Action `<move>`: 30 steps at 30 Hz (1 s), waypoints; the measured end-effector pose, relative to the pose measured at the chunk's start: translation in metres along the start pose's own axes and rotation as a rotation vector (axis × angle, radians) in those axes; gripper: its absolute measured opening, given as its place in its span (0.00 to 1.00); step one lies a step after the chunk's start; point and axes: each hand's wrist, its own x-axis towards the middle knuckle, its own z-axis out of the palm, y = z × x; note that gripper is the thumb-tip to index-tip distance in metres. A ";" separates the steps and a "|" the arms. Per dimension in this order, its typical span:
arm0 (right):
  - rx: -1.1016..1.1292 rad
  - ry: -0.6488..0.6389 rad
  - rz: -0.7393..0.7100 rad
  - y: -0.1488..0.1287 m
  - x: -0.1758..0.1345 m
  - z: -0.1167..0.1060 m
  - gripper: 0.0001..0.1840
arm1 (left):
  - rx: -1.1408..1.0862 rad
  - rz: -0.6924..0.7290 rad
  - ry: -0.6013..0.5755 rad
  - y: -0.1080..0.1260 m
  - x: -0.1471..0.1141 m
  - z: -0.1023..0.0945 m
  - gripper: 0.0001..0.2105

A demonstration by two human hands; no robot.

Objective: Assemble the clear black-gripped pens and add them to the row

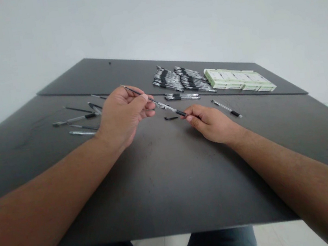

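My left hand [124,114] pinches a thin dark ink refill [133,90] between thumb and fingers, its tip pointing up to the left. In my right hand [213,124] is a clear pen barrel [168,107] with a black grip, held by the grip end between thumb and forefinger. Refill and barrel lie along one slanting line above the table, and the refill's lower end appears to enter the barrel's open end. A small black pen cap [171,118] rests on the table just left of my right fingertips.
Several loose pens and refills [77,110] lie left, partly behind my left hand. Stacked pens [167,79] stand further back, with a short row of pens [182,96] before them. Green-white boxes [239,79] sit back right. One pen [226,108] lies alone on the dark table [173,187].
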 end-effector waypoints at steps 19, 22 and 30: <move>-0.010 -0.003 0.011 0.000 0.001 0.000 0.15 | 0.010 -0.001 -0.006 -0.001 0.000 0.000 0.10; -0.005 -0.007 0.010 0.000 0.001 0.000 0.15 | 0.014 -0.005 -0.027 -0.004 0.000 -0.001 0.10; 0.009 -0.012 0.004 -0.007 0.000 0.001 0.13 | 0.109 -0.031 -0.239 -0.018 -0.007 -0.001 0.10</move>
